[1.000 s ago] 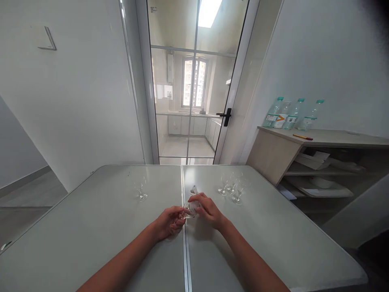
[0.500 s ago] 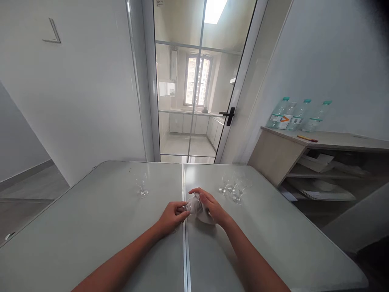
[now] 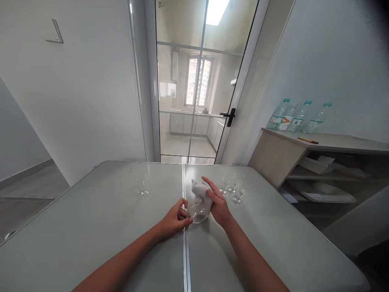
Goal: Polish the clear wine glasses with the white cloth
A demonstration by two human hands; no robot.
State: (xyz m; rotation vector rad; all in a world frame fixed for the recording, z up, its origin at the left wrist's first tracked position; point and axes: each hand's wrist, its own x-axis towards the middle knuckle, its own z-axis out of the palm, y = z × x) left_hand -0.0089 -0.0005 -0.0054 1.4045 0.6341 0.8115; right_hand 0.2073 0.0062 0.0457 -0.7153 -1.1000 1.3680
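Note:
My left hand (image 3: 178,217) is closed around the stem side of a clear wine glass (image 3: 199,219), just over the table seam. The glass lies tilted, its bowl to the right of my fingers; a faint bit of its foot shows below the hand. In my right hand (image 3: 219,205) is a bunched white cloth (image 3: 201,189), gripped by the thumb with the index finger stretched out. The cloth touches the upper side of the bowl and hangs along its right. Part of the stem is hidden by my left fingers.
One stemmed glass (image 3: 142,188) stands at the far left of the table (image 3: 115,227). Several stemmed glasses (image 3: 237,196) stand close together beyond my right hand. A shelf unit (image 3: 279,154) at the right carries plastic bottles (image 3: 297,117) and a brush (image 3: 308,140). Behind is a glass door (image 3: 194,134).
My right hand and the cloth have lifted a little and swung outward, so more of the glass bowl shows. My left hand stays in about the same place, its index finger raised slightly.

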